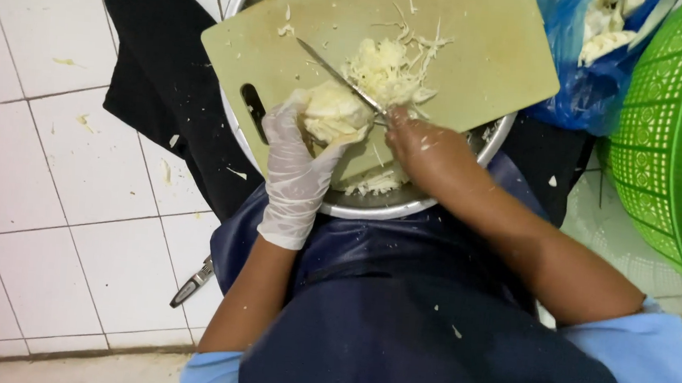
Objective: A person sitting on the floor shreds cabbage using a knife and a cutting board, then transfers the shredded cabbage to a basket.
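The left hand, in a thin translucent glove, is closed over a pale cabbage chunk, pressing it down on the near half of a pale green cutting board. The right hand is bare and wrapped around the handle of a knife, whose blade runs up and to the left, its edge set against the far side of the chunk. Just beyond the blade lies a heap of shredded cabbage, with loose strands scattered farther up the board. The board rests tilted across the rim of a wide metal basin, and more shreds lie inside the basin under the board's near edge. The basin sits between the person's knees, over dark trousers and a dark blue apron. To the right are a blue plastic bag holding more pale cabbage pieces and, beside it, a bright green plastic basket. On the white tiled floor at the left, near the apron's edge, lies a small dark-handled tool
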